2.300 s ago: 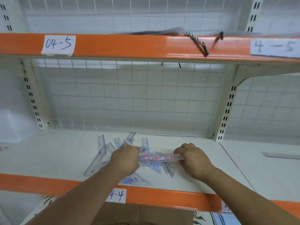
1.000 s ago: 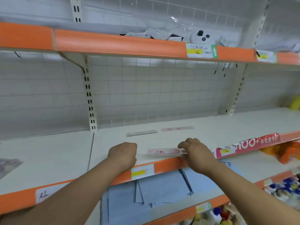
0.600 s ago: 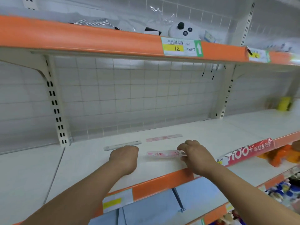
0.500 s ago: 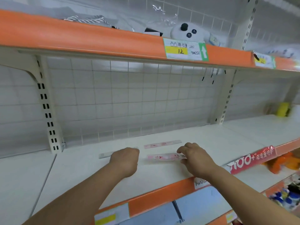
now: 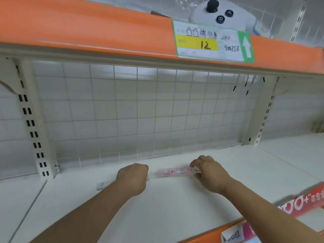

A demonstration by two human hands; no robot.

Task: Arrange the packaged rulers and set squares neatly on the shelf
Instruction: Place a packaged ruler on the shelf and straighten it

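Laying the ruler (image 5: 175, 171) on the shelf (image 5: 175, 207), pinching one end with the right hand (image 5: 208, 172), curling the left hand (image 5: 132, 178) by the other, hold unclear; likely needing straightening next.

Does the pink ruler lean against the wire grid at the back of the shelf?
No, the pink ruler lies level between the left hand and the right hand, well clear of the wire grid.

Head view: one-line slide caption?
A pink packaged ruler gripped at its ends by the left hand and right hand at the white shelf, wire-grid back panel behind.
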